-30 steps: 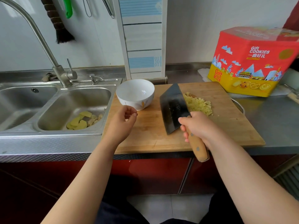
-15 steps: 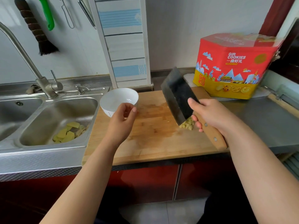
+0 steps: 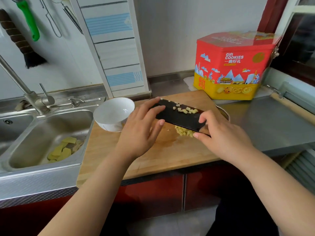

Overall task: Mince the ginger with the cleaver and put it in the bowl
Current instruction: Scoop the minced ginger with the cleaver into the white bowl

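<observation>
A person is standing at a kitchen bench, looking down at their two bare hands over a wooden cutting board. Half a second ago the cleaver was tipped up on edge in the right hand alone, with the left hand hovering near the bowl. Now the cleaver is lying nearly flat, held above the board, and both hands are on it. The right hand is gripping the handle end, its fingers curled around it and hiding the handle. The left hand has come across from the bowl and is holding the far end of the blade, fingers over the top edge and thumb against the near edge.

The blade is looking dark and broad. A scatter of minced ginger, in small pale yellow cubes, is sitting on its upper face, mostly toward the right half. More ginger is lying in a small heap on the board directly beneath the blade, with a few loose bits just beside it.

The white bowl is standing on the board's far left corner, just beside the left hand, and no ginger is showing inside it.

To the left, a steel sink is holding yellowish peelings. Behind the board, a red and yellow cookie tin is standing on the bench.
</observation>
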Demonstrator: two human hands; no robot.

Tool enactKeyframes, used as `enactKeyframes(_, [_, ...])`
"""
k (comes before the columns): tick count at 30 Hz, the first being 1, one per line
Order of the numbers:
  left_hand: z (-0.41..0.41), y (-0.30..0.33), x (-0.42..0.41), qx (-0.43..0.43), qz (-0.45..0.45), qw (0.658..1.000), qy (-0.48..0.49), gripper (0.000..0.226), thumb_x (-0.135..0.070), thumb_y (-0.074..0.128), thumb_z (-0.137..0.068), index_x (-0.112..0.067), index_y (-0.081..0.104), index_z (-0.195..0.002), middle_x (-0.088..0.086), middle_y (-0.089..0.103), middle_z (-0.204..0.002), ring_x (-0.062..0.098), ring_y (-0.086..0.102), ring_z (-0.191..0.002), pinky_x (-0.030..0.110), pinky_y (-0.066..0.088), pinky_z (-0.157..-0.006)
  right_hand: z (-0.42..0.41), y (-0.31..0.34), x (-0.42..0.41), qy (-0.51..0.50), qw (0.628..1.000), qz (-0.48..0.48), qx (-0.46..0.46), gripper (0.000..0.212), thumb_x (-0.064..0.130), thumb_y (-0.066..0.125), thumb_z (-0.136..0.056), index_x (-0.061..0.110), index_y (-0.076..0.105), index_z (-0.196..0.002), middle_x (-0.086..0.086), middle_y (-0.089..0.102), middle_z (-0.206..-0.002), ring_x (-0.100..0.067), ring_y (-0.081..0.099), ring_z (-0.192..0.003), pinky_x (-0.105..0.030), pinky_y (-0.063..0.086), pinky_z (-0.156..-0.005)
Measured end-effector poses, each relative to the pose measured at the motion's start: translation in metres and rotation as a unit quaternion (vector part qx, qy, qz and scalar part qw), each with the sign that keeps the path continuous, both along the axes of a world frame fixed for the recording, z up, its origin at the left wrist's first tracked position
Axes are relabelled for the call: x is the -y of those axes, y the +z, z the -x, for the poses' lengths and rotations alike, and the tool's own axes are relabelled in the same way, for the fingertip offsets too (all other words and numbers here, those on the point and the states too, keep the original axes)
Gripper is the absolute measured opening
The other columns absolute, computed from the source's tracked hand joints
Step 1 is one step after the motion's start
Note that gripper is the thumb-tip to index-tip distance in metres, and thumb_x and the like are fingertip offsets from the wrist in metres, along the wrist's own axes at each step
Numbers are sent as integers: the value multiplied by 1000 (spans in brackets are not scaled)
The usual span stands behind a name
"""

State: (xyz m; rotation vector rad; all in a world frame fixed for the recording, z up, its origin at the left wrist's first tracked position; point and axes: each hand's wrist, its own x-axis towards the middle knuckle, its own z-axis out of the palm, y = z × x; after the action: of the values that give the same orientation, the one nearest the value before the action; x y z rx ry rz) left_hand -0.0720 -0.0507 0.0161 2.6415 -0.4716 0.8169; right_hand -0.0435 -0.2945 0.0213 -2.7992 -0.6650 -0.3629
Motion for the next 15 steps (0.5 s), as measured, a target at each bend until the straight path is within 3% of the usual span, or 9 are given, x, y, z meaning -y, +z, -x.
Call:
enactKeyframes(3, [-8,-8,26,-51,-132,990,-19,49,-48,24,-102,-30,36,-146,1,20,-159,25,20,-145,43,17,-116,5,-11,2,-15,1000,5,24,38,53,54,-91,27,32,-108,6,59,-98,-21,59,-92,-33,43,-63])
enactKeyframes(6, [-23,-17,54,-87,-207,974,-23,49,-51,17,-102,-40,28,-148,0,10,-162,31,9,-148,52,11,-118,10,-16,2,-12,999,-14,35,40,50,59,-90,21,38,-107,9,48,-86,-22,61,-89,-34,44,-65])
enactKeyframes(10, [-46,-22,76,-123,-263,957,-24,53,-57,3,-98,-48,12,-149,-3,-4,-162,32,-4,-148,56,2,-118,12,-24,3,-29,998,4,49,53,51,64,-87,13,43,-119,3,59,-85,-22,63,-81,-30,33,-57])
enactKeyframes(12, [-54,-24,80,-154,-279,948,-25,54,-60,-1,-95,-50,2,-149,-6,-13,-161,30,-12,-147,55,-5,-117,9,-31,8,-23,997,4,78,54,47,74,-81,11,49,-112,4,54,-72,-22,62,-67,-29,30,-51])
enactKeyframes(15, [-62,-26,82,-187,-279,942,-27,54,-60,0,-95,-51,-3,-148,-7,-16,-160,28,-18,-146,55,-9,-116,9,-38,17,-15,998,8,67,50,46,75,-79,15,45,-105,10,45,-69,-19,57,-59,-29,33,-46])
